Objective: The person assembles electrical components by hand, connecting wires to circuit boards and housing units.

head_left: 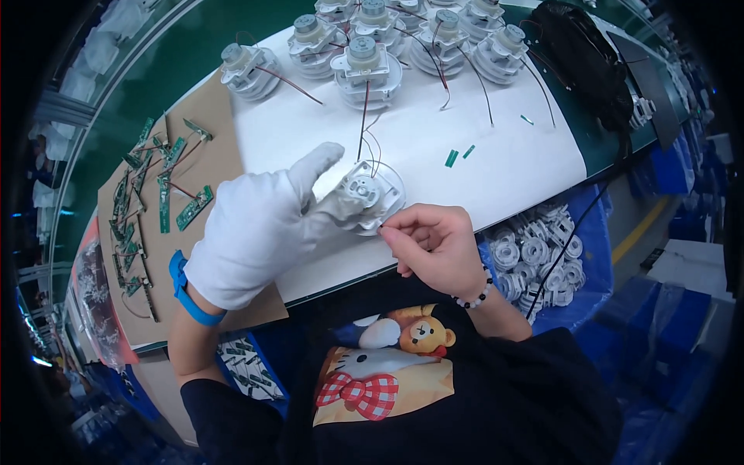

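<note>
In front of me on the white sheet is a white round motor assembly [394,186] with a silver motor [363,191] on top and thin wires running off its far side. My left hand [260,221], in a white glove, grips it from the left, with the fingers on its near left side and the thumb raised apart. At its near right rim, my bare right hand [434,246] is closed in a pinch. A tiny dark spot shows at those fingertips, too small to name.
Several similar motor assemblies [370,85] stand at the far side, wires trailing. Green circuit boards [164,203] with wires lie on brown cardboard [225,147] at left. Small green strips [451,158] lie right. A blue bin [593,263] holds white parts; a black bag [581,58] lies far right.
</note>
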{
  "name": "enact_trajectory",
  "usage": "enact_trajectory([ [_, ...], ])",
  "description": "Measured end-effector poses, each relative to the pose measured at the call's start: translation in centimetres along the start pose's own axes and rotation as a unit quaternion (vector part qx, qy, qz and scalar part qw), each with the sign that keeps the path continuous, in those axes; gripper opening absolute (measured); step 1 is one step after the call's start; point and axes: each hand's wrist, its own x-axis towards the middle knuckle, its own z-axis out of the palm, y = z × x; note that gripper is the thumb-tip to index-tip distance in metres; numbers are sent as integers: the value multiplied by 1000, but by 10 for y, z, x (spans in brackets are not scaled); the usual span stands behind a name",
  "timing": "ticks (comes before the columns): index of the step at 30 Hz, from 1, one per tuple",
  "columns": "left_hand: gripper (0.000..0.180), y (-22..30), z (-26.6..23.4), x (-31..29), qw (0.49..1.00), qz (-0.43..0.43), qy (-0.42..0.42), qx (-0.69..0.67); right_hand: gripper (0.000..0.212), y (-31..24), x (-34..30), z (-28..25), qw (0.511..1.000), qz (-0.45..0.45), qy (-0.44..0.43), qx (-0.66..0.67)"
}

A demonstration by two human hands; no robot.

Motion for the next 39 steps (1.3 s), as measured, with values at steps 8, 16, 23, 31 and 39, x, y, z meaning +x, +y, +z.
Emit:
enact_trajectory([
  [8, 54, -3, 2, 2, 978, 91, 33, -184, 9, 1, -2, -10, 999, 33, 20, -6],
  [16, 63, -13, 51, 7, 926, 81, 25, -367, 9, 1, 8, -15, 999, 44, 1, 21],
  [23, 64, -15, 57, 5, 922, 76, 36, -377, 10, 7, 4, -2, 995, 62, 29, 76],
  [31, 72, -10, 61, 4, 917, 97, 58, -383, 10, 10, 0, 4, 989, 27, 84, 119],
  [39, 68, -12, 63, 1, 928, 83, 55, -358, 9, 7, 6, 1, 990, 55, 34, 124],
])
